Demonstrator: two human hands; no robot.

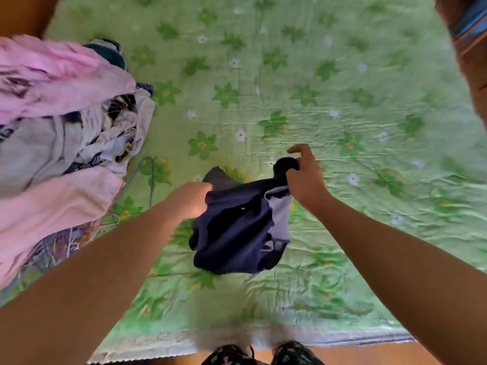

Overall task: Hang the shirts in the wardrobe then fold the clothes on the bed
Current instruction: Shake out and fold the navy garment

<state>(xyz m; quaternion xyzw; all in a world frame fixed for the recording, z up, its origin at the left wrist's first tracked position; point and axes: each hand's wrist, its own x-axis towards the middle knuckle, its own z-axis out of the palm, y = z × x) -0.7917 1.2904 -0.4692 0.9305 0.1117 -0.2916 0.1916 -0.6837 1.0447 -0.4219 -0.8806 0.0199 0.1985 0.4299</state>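
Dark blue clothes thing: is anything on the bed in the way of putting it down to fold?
Nothing visible is. The left hand and right hand grip the dark blue garment over the green sheet; the clothes pile lies off to its left.

Single head cam, looking steeply down, close over bed (342,101) edge w/ both forearms in frame.

Your left grip (191,200) and right grip (305,177) are bare, as are your 2 forearms (105,259) to the near edge. Black fabric with a small pale pink print covers your 2 legs (229,355).
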